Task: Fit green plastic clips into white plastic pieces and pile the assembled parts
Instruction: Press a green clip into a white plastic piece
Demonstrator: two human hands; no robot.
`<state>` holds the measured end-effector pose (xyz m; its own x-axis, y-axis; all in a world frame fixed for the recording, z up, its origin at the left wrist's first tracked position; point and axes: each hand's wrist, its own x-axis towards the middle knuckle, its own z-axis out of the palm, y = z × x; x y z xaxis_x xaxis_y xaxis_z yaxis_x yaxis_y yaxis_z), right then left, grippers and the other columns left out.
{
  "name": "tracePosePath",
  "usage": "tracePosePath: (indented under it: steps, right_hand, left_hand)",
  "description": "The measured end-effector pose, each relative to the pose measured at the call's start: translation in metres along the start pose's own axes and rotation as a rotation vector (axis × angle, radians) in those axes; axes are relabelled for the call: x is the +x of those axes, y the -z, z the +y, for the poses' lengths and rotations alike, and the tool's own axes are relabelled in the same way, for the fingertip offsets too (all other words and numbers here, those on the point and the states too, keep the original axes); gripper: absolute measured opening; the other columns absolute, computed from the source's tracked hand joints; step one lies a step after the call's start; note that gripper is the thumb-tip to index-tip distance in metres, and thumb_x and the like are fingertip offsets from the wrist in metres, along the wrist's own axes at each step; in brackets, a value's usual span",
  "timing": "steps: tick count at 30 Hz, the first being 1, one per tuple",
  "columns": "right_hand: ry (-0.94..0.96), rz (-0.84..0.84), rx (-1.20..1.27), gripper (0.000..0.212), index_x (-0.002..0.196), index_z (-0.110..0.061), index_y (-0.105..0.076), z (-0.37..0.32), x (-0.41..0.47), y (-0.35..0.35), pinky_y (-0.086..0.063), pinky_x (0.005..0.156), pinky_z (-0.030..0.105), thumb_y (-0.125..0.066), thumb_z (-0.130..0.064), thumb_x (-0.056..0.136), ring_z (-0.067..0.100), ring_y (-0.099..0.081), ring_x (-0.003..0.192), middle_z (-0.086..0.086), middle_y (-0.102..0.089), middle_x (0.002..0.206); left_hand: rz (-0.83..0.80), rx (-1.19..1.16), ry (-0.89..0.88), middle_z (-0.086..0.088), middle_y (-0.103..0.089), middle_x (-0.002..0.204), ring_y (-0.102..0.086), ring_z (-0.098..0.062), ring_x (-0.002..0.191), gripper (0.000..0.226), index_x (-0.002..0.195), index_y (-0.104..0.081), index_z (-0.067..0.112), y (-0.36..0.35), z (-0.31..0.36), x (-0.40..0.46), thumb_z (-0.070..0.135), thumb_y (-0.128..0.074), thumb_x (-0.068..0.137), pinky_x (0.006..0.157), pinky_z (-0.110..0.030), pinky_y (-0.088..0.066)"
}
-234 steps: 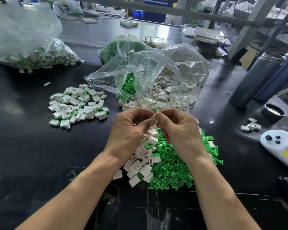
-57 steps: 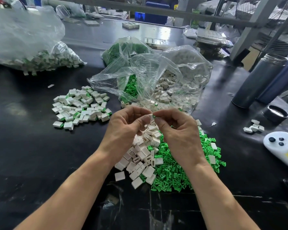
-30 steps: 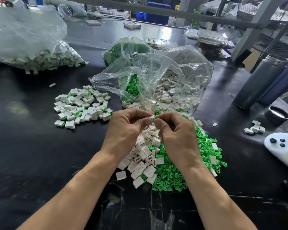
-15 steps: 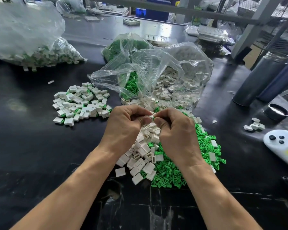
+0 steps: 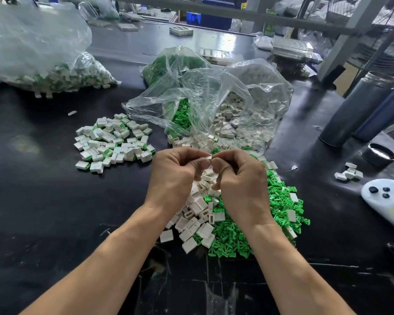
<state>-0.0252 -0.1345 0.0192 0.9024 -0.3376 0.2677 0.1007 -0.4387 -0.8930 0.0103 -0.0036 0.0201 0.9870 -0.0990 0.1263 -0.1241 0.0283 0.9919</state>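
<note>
Fingertips of both hands meet over the middle of a black table [image 5: 43,212], pinching one small white plastic piece [image 5: 207,157] between them. The left hand [image 5: 175,176] and right hand [image 5: 239,180] each curl thumb and forefinger tight around it. Whether a green clip is already inside cannot be told, as the fingers hide it.

Directly beneath the hands lies a heap of loose white pieces [image 5: 196,214], touching a wider heap of green clips [image 5: 273,212] on its right. Behind them a clear plastic bag [image 5: 214,96] spills more of both. To the left, well apart, sits the pile of assembled parts [image 5: 112,142].

This looks like the fitting step, mid-press. Next would likely come a firm squeeze to seat the clip, then a reach leftward to drop the part on that pile.
</note>
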Motion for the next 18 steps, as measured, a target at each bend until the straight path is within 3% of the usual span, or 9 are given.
tracePosePath:
  steps: [4,8,14,18]
  right_hand:
    - [-0.022,-0.006,0.053,0.016,0.091,-0.022,-0.075,0.0045,0.0014,0.002,-0.062,0.064,0.042,-0.07,-0.008,0.096,0.015,-0.069,0.069,-0.007,-0.073,0.078]
    - [-0.044,-0.038,0.165,0.022,0.087,-0.024,-0.076,0.0068,0.0015,0.0056,-0.056,0.053,0.025,-0.071,-0.004,0.095,0.008,-0.065,0.058,-0.005,-0.074,0.076]
    - [-0.057,-0.03,0.339,0.023,0.087,-0.018,-0.079,0.0046,0.0023,0.004,-0.058,0.052,0.03,-0.069,0.002,0.095,0.012,-0.06,0.053,0.002,-0.074,0.071]
    - [-0.076,-0.028,0.403,0.02,0.093,-0.015,-0.077,0.0021,0.0023,0.0051,-0.057,0.05,0.035,-0.061,-0.021,0.105,0.017,-0.058,0.053,0.009,-0.07,0.07]
  left_hand:
    - [0.006,-0.044,0.029,-0.01,-0.076,0.074,-0.058,-0.013,0.059,0.014,0.084,-0.08,0.01,-0.0016,-0.0031,-0.0001,-0.003,-0.076,0.087,0.06,-0.026,-0.056]
    - [-0.022,-0.026,0.009,-0.008,-0.077,0.077,-0.061,-0.014,0.062,0.013,0.088,-0.08,0.009,0.0005,-0.0051,0.0018,-0.003,-0.075,0.088,0.062,-0.025,-0.057]
    - [-0.025,-0.08,-0.008,-0.006,-0.078,0.078,-0.061,-0.012,0.061,0.011,0.089,-0.081,0.011,0.0002,-0.0022,0.0012,0.001,-0.076,0.087,0.062,-0.024,-0.057]
    - [-0.039,-0.125,-0.036,-0.002,-0.078,0.084,-0.065,-0.009,0.07,0.01,0.09,-0.079,0.014,0.0015,0.0008,0.0034,0.005,-0.076,0.088,0.066,-0.021,-0.055]
